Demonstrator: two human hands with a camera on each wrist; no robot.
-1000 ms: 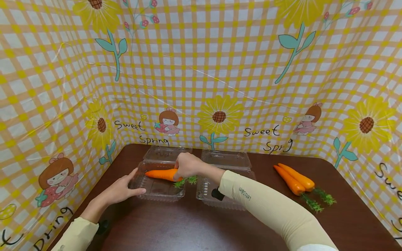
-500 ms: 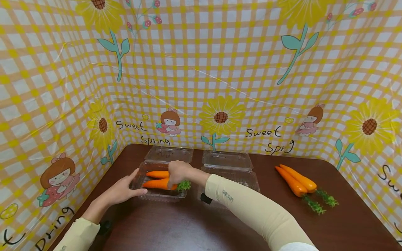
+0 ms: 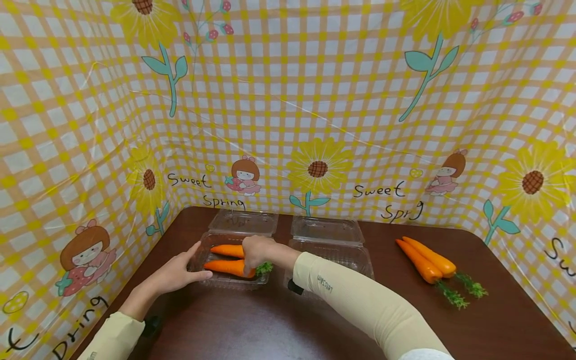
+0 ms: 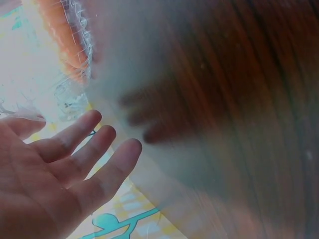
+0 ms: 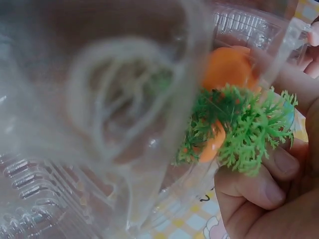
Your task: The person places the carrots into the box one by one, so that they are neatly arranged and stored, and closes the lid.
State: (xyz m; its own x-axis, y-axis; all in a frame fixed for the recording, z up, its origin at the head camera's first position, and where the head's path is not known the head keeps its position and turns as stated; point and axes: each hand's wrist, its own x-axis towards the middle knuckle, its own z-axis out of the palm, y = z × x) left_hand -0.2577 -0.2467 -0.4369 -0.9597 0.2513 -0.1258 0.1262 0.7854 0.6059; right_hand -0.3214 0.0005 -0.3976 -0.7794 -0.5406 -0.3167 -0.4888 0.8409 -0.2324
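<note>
Two orange carrots lie side by side in the left clear plastic box (image 3: 258, 286): a rear carrot (image 3: 227, 250) and a front carrot (image 3: 225, 267). My right hand (image 3: 258, 252) reaches into this box and grips the front carrot near its leafy end; the hand covers the rear carrot's top end. In the right wrist view, curled fingers (image 5: 264, 189) sit beside the green leaves (image 5: 249, 124). My left hand (image 3: 173, 270) is spread along the box's left side, thumb at the front corner. The left wrist view shows its fingers (image 4: 99, 184) extended, holding nothing.
A second clear box (image 3: 351, 257) stands on the right, partly behind the right forearm. Both lids, left lid (image 3: 245, 222) and right lid (image 3: 326, 229), lie back toward the patterned cloth wall. Two more carrots (image 3: 425, 260) lie on the brown table (image 3: 252, 325) at the right.
One second ago a single carrot showed in the left box; now two show. My right hand has moved slightly left and down with the front carrot. The left hand stays at the box.
</note>
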